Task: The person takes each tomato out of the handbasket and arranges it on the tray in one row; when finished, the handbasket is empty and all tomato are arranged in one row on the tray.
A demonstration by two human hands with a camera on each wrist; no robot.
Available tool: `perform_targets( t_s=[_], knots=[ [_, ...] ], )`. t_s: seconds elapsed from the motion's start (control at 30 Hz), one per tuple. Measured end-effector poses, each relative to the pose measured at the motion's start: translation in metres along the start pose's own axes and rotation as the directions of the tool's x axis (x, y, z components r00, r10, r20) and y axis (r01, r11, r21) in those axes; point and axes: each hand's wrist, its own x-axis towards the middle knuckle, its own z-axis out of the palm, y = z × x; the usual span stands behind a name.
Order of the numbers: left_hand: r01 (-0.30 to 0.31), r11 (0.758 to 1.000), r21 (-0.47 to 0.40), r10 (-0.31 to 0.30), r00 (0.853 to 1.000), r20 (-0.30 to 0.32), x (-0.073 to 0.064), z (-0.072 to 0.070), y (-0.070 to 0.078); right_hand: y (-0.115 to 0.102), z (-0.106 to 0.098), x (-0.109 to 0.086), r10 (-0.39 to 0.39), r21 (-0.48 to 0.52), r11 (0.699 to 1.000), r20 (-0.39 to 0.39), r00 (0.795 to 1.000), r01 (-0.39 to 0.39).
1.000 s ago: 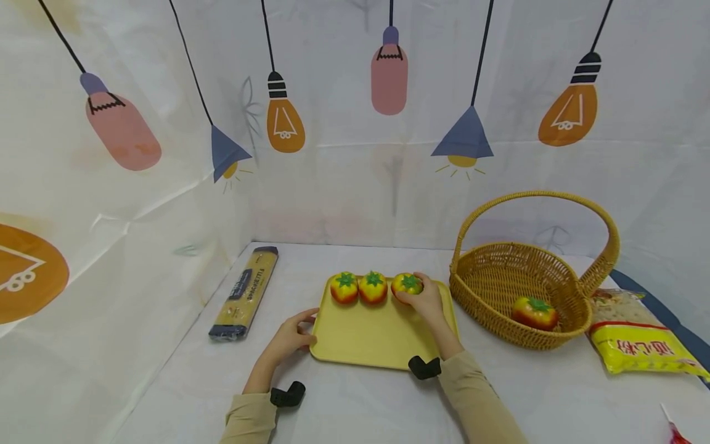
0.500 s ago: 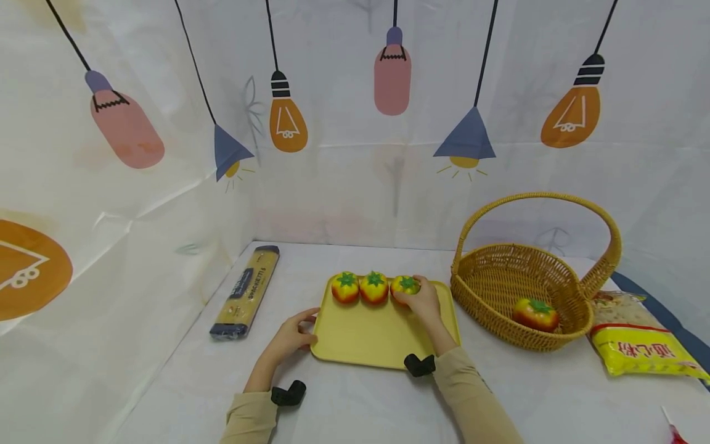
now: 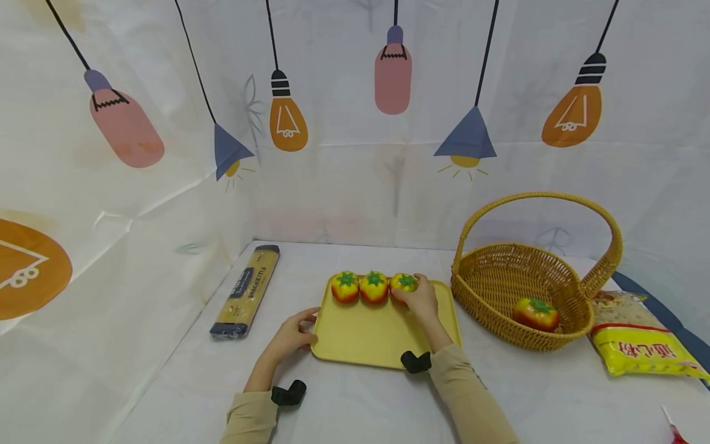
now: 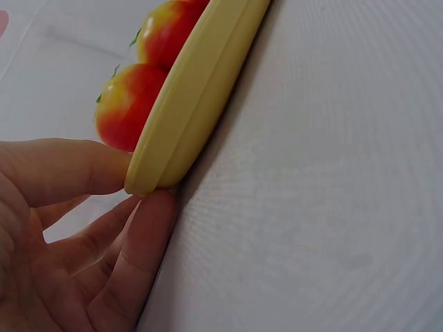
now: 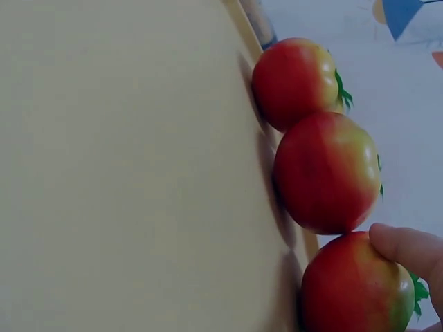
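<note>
On the yellow tray, three red-and-yellow tomatoes with green leafy tops stand in a row along the far edge: a left tomato, a middle tomato and a right tomato. My right hand holds the right tomato, its fingers partly hiding it; the right wrist view shows one fingertip on its side. That tomato sits close against the middle one. At the tray's left edge, my left hand pinches the rim, as the left wrist view shows.
Right of the tray stands a wicker basket with a tall handle and one tomato inside. A yellow-and-clear food bag lies beside it. A spaghetti pack lies to the left. A red-and-white object shows at the lower right.
My right hand has slid the right tomato slightly left, narrowing the gap to the middle one. My left hand has stayed at the tray's edge.
</note>
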Motion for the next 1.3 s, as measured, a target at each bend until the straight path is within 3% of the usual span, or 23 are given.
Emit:
perform_targets(
  t_s=[0.37, 0.63, 1.3],
  knots=[
    [0.009, 0.999, 0.041, -0.008, 0.999, -0.036, 0.002, 0.004, -0.001, -0.002, -0.001, -0.001, -0.001, 0.003, 1.0, 0.018, 1.0, 0.001],
    [-0.007, 1.0, -0.001, 0.007, 1.0, 0.004, 0.0, 0.0, 0.001, -0.002, -0.006, -0.004, -0.001, 0.03, 1.0, 0.04, 0.999, 0.0],
    [0.012, 1.0, 0.009, -0.012, 1.0, -0.003, 0.001, 0.0, 0.001, -0.008, -0.036, -0.016, -0.059, 0.098, 0.994, 0.052, 0.997, 0.054]
  ],
)
